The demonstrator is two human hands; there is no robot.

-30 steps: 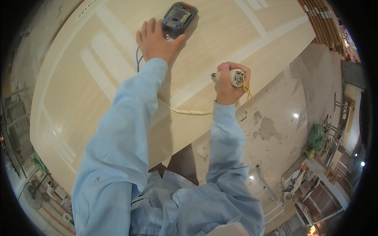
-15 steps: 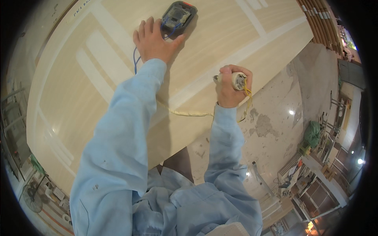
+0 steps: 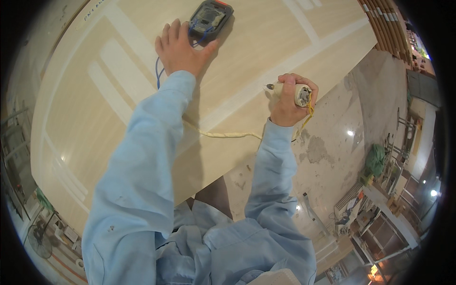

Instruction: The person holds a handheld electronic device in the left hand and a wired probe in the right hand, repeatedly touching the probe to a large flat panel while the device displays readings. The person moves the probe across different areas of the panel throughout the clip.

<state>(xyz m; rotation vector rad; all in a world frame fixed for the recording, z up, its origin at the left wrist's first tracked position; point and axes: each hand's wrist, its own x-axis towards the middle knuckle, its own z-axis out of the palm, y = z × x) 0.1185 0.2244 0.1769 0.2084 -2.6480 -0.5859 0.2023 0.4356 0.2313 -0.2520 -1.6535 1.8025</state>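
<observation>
My left hand lies with its fingers spread on a large cream board. Just beyond its fingertips sits a black battery pack with its contact side up and thin blue wires running out past the hand. Over the board's right edge, my right hand is wrapped around a small handheld rotary tool, cream-covered, with a dark tip pointing left. Yellow wires come from the tool's back end. A cream-wrapped cable crosses the board between my two forearms.
Stacked brown panels stand beyond the board's far right corner. Stained floor stretches along the right. Farther off are a green bundle and a cluttered bench. At lower left stands a fan.
My right hand has shifted right and slightly away from me with the rotary tool, whose tip shows more. My left hand and the battery pack sit slightly farther left and up in the picture.
</observation>
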